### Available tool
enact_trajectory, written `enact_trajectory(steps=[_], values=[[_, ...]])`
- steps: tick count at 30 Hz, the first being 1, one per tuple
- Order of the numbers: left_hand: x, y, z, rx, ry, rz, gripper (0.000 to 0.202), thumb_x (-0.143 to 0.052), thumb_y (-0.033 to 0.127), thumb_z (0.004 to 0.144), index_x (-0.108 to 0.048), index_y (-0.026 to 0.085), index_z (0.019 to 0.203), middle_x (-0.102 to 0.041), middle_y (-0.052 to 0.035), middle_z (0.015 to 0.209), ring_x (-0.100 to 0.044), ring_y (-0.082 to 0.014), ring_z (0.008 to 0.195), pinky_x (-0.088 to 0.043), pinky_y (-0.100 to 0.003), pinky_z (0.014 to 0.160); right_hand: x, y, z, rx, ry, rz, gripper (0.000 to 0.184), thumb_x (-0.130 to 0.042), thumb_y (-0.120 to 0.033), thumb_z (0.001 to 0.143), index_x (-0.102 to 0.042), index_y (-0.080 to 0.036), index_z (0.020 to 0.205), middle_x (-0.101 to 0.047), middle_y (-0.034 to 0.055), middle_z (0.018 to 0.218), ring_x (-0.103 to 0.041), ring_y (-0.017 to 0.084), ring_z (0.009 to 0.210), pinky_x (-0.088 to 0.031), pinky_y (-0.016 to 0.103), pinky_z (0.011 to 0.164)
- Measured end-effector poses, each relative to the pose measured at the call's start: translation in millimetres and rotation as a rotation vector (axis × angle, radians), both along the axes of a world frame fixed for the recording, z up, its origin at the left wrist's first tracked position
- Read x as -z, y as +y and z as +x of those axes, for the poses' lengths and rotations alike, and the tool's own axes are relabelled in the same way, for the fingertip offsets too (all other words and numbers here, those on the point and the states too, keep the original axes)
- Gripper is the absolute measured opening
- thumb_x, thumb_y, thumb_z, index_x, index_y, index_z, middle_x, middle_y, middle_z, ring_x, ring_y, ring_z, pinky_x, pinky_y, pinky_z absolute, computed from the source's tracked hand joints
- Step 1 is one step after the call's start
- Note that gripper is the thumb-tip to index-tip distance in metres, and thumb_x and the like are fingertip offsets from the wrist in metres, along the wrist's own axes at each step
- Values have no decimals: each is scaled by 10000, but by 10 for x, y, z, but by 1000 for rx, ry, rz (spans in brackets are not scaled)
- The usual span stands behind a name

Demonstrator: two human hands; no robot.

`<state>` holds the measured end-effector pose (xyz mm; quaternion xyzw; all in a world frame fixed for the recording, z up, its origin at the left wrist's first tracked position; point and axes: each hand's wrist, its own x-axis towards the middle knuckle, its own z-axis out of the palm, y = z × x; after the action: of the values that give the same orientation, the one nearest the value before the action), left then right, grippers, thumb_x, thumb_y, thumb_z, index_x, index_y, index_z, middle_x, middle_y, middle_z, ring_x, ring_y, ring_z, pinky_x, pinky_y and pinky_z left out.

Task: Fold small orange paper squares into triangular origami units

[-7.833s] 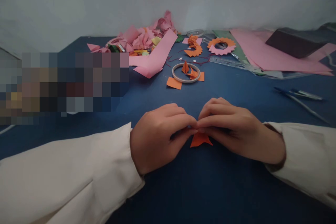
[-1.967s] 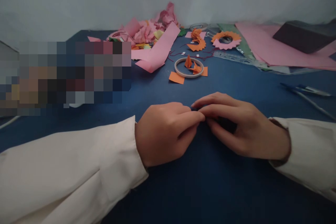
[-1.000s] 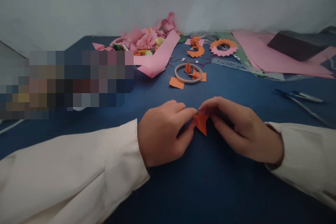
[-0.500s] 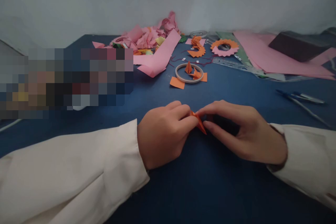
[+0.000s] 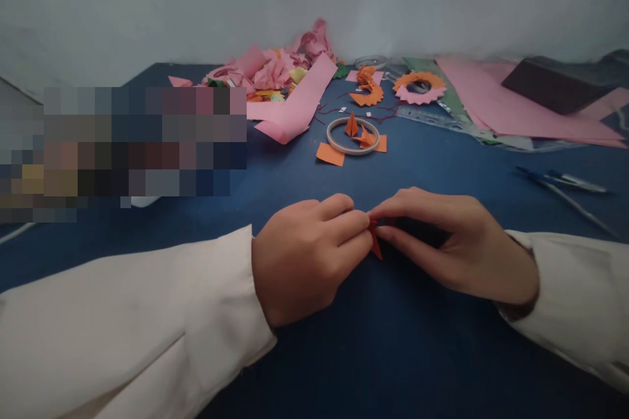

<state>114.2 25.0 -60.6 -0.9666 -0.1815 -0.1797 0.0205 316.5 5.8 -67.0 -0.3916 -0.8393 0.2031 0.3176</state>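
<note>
My left hand (image 5: 307,255) and my right hand (image 5: 452,242) meet over the blue table (image 5: 393,340), both in white sleeves. Their fingertips pinch a small folded orange paper piece (image 5: 375,243); only a thin edge of it shows between the fingers. Beyond the hands lies a tape ring (image 5: 352,136) with folded orange pieces (image 5: 362,135) inside and flat orange squares (image 5: 328,154) beside it.
A heap of pink paper scraps (image 5: 275,75) and a pink strip (image 5: 295,108) lie at the back. An orange and pink spiked ring (image 5: 419,86), pink sheets (image 5: 501,105), a dark block (image 5: 555,82) and a compass with pen (image 5: 565,183) are on the right.
The orange piece, spread open between my fingers a second ago, is now folded narrow and mostly hidden by both hands' fingertips. My hands have stayed in place.
</note>
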Motion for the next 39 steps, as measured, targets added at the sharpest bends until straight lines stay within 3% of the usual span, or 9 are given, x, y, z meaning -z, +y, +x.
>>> enact_trajectory(steps=[7,17,25,39], values=[[0,1,-10,14,0,-11,192,-461,73,839,-644,103,892,-663,-71,951,-561,-203,918,-512,-322,815,10,3,12,37,-30,36,79,-564,-217,847,-623,-198,896,-656,4,748,-579,110,675,-461,252,650],[-11,20,2,54,23,11,233,-402,89,873,-635,106,875,-666,-70,927,-575,-203,928,-518,-315,819,21,8,9,36,-48,115,59,-561,-180,852,-604,-204,884,-648,-12,732,-583,102,661,-446,275,674],[-4,15,22,56,-9,74,278,-371,119,906,-645,100,864,-676,-72,915,-591,-212,907,-536,-311,771,57,5,-33,28,-34,277,76,-573,-137,826,-580,-187,882,-647,-1,726,-591,122,659,-446,336,690],[2,29,34,67,-11,77,300,-347,125,918,-639,99,857,-676,-81,898,-602,-208,894,-545,-328,762,66,-10,-25,51,-38,285,85,-579,-118,804,-581,-185,855,-641,-3,712,-592,122,650,-445,334,687]])
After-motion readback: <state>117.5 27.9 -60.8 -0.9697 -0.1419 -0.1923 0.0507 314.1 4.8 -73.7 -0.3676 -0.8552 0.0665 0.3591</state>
